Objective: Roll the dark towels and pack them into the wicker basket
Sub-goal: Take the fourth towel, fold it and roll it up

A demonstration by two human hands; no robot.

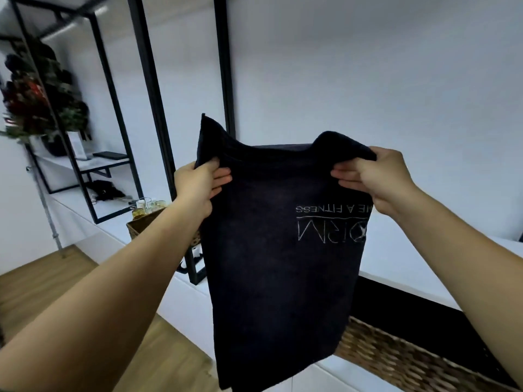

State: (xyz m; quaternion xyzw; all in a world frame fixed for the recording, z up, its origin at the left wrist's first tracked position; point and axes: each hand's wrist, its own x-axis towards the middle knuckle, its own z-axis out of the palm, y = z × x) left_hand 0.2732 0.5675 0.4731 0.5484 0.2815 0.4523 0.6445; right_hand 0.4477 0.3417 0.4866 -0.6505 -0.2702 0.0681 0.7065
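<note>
Hanging from both hands, the dark towel (277, 264) is dangling at full length in the air, well above any surface. The left hand (202, 183) is pinching one top corner, with a peak of cloth standing up just above its fingers (223, 176). The right hand (376, 179) is gripping the other, with the edge bunched over its knuckles. Both sets of fingers are clenched on fabric, thumbs behind and fingertips in front. The stretch of hem between them is sagging slightly.

Holding it this way is probably letting gravity pull out the creases and showing how the cloth lies before it is folded or rolled. The white lettering (331, 222) below the right fingers is reading upside down, so the towel is likely being held by what would be its bottom edge.

The wicker basket (396, 360) is sitting far below the right fingers, partly hidden behind the towel's lower corner. Its inside is looking dark, and I cannot tell what is in it. A second basket (144, 223) holding glasses (145, 206) is peeking out below the left fingers, behind the forearm. Rolling is not yet begun.
</note>
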